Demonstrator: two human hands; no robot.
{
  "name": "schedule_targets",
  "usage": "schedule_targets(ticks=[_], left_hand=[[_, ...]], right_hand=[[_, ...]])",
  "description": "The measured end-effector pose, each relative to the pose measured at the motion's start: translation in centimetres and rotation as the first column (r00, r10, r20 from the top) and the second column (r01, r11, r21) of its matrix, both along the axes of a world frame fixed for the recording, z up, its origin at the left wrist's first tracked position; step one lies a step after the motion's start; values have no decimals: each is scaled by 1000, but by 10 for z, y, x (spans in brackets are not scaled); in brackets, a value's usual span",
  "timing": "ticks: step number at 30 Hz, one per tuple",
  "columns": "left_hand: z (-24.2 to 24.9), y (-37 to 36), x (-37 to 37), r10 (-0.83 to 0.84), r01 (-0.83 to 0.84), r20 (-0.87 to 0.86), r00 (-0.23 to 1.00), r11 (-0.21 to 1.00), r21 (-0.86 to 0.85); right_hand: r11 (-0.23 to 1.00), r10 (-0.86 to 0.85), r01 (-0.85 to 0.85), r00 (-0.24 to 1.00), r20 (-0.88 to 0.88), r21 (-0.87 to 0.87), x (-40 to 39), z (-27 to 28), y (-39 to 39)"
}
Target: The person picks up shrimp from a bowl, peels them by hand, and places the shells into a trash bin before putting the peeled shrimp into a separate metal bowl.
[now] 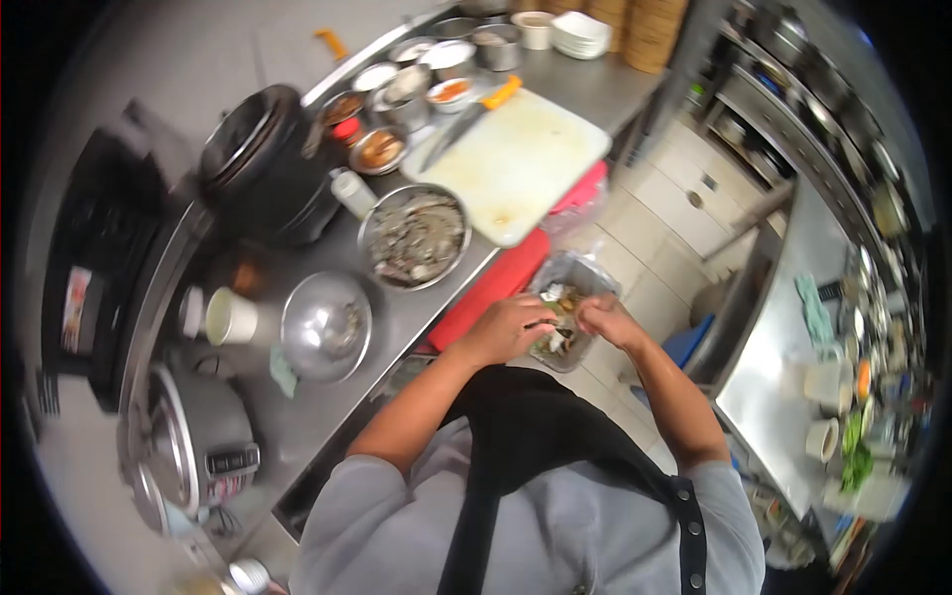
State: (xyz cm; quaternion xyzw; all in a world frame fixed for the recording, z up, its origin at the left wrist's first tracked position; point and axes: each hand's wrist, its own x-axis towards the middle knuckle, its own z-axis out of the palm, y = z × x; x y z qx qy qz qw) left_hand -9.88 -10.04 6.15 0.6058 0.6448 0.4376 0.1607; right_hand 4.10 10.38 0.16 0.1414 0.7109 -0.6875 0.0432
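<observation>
Over a lined waste bin (567, 359) holding food scraps, both of my hands are raised close together. My left hand (504, 329) has its fingers curled around something small and dark that I cannot make out. My right hand (607, 319) is closed, its fingertips pressed together; what it holds, if anything, is too small to tell. On the steel counter to the left sits a metal bowl (415, 236) full of greyish shrimp. Nearer to me is a second metal bowl (325, 327) with a few small pieces inside.
A white cutting board (526, 164) bears an orange-handled knife (471, 124). Ingredient bowls (380, 149) and a white bottle (352, 192) stand behind. A rice cooker (203, 436) is at lower left, a steel table (783, 347) at right.
</observation>
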Motion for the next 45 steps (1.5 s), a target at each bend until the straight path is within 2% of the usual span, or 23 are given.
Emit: schedule_targets(ticks=[2, 4, 5, 6, 9, 10, 13, 15, 16, 18, 22, 24, 27, 31, 34, 36, 37, 38, 39, 40, 42, 44, 45], left_hand=[[3, -22, 3, 107, -104, 99, 989, 994, -34], [8, -49, 4, 296, -292, 148, 943, 955, -48], [12, -65, 2, 431, -429, 205, 879, 902, -60], [29, -86, -1, 560, -513, 297, 773, 828, -227], [25, -151, -34, 885, -881, 87, 458, 465, -86], [41, -167, -41, 943, -941, 70, 325, 330, -80], [4, -238, -98, 961, -965, -102, 259, 262, 27], [-2, -257, -113, 972, -930, -26, 232, 214, -298], [-6, -260, -116, 972, -929, -15, 235, 221, -296], [-13, -264, -123, 959, -940, -146, 245, 198, -277], [3, -236, -115, 950, -913, 146, 277, 308, -268], [-15, -227, -124, 834, -831, 420, 356, 489, -265], [-19, -207, -120, 768, -747, 434, 472, 609, -266], [-21, -189, -112, 638, -626, 542, 546, 741, -242], [-21, -179, -108, 585, -534, 595, 550, 795, -287], [-21, -167, -105, 535, -433, 642, 550, 839, -328], [-24, -157, -104, 529, -432, 643, 554, 843, -322], [-28, -146, -101, 496, -415, 709, 501, 857, -306], [-29, -133, -97, 457, -396, 770, 446, 872, -288], [-22, -117, -93, 445, -430, 781, 439, 867, -252], [-18, -86, -90, 353, -430, 868, 350, 884, -186], [-10, -57, -84, 238, -451, 951, 198, 883, -127], [-15, -49, -81, 228, -422, 950, 211, 898, -122]], right_hand=[[999, 54, -54, 997, 47, -5, 3, -14, 1], [875, 120, -180, 980, 159, 449, 2, -34, 1], [873, 146, -199, 978, 151, 445, 3, -44, 0], [841, 87, -132, 990, 109, 524, 4, -54, -3], [717, 20, 8, 999, -32, 697, -2, -86, -4], [697, -38, 10, 999, 23, 717, -6, -88, -4], [628, -129, 40, 990, 53, 777, -33, -51, -15], [578, -103, 113, 993, -65, 808, -57, -17, -29], [626, -76, 225, 971, -228, 747, -70, -3, -39], [654, 46, 214, 946, -320, 725, -103, 33, -64], [675, 158, 87, 953, -258, 733, -174, 74, -124], [539, 191, 42, 967, -171, 841, -213, 62, -141], [362, 178, -3, 982, -66, 932, -249, 42, -159], [356, 115, -117, 990, 81, 927, -266, 41, -172], [435, 106, -193, 981, 163, 879, -263, 44, -170], [675, -21, 83, 995, -93, 733, -254, 40, -154], [671, -24, 88, 995, -97, 737, -246, 52, -150], [864, -163, 172, 985, -61, 473, -235, 63, -146], [947, -283, 277, 959, 15, 161, -225, 71, -143], [944, -293, 287, 956, 12, 165, -215, 69, -140], [870, -403, 376, 915, -19, -318, -192, 60, -134], [831, -426, 383, 905, -18, -402, -171, 53, -137], [792, -433, 371, 901, -16, -485, -160, 50, -139]])
